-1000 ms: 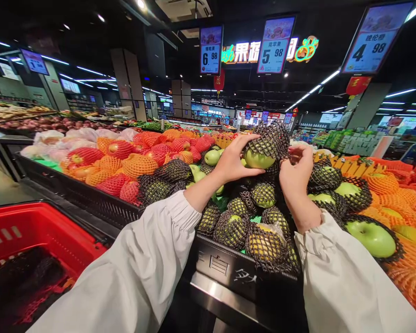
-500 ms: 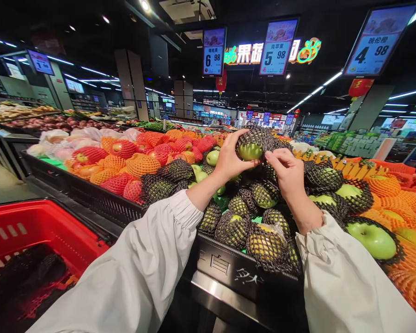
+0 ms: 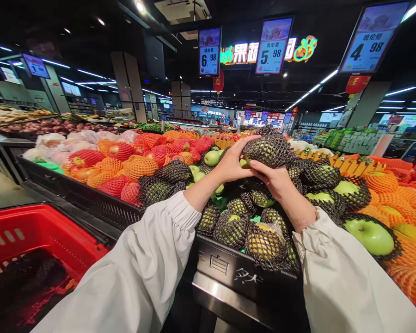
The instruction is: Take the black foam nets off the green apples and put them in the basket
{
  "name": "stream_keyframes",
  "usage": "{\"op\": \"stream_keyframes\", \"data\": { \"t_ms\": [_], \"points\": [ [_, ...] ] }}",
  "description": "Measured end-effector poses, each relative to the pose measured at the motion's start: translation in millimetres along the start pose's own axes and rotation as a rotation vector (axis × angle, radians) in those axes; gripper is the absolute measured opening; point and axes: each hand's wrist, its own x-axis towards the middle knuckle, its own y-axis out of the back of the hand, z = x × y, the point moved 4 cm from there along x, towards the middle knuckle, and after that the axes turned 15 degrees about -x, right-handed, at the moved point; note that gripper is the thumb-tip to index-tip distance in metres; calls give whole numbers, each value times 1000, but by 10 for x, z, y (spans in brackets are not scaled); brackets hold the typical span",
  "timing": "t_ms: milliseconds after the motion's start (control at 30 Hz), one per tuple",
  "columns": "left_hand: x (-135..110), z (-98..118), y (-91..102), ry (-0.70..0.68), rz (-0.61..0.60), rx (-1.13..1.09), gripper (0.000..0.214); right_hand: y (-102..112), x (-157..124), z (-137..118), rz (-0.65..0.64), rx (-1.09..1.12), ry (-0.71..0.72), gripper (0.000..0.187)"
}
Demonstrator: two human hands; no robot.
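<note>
Both my hands hold one green apple (image 3: 266,151) in a black foam net, raised over the pile. My left hand (image 3: 235,163) grips its left side, with the fingers behind and the thumb below. My right hand (image 3: 274,180) cups it from below and the right, its thumb across the near side; its other fingers are mostly hidden. The net covers most of the apple, and a little bare green skin shows beside my left palm. Beneath my hands lie several more netted green apples (image 3: 231,228) in a black crate (image 3: 225,261).
A red shopping basket (image 3: 55,226) with dark netted items stands at the lower left. Red and orange netted fruit (image 3: 142,166) fills the display on the left, with orange netted fruit (image 3: 383,184) on the right. Price screens (image 3: 273,46) hang overhead.
My right hand has gone from pinching the net at the apple's right side to cupping the apple from below. The net now covers more of the green skin.
</note>
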Motion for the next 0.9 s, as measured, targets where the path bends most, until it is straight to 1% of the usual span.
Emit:
{"op": "stream_keyframes", "data": {
  "t_ms": [67,100,200,267,367,433,467,533,633,767,833,900],
  "points": [
    [7,-20,8,8,-29,-42,66,27,7,-2,39,41,-47,66],
    [13,-18,22,6,-18,-52,59,37,13,-1,49,60,-67,65],
    [32,9,90,-10,97,-32,36,37,22,-7,41,91,-83,62],
    [36,24,132,-28,179,6,26,27,19,-12,38,95,-73,62],
    [23,8,189,-2,297,35,22,38,30,-3,76,116,-56,58],
    [11,-8,217,31,372,30,21,79,59,15,131,140,-43,53],
    [9,-13,221,48,391,28,21,108,77,26,165,156,-29,51],
    [18,-23,203,82,374,40,18,169,112,44,229,184,7,49],
    [37,-71,140,183,272,58,15,223,140,59,268,199,56,53],
    [15,-162,52,350,126,38,22,217,111,38,273,148,50,64],
    [-8,-191,10,402,53,16,25,198,87,19,259,101,30,68],
    [-26,-215,-11,425,13,1,28,181,78,3,225,50,43,73]
  ]
}}
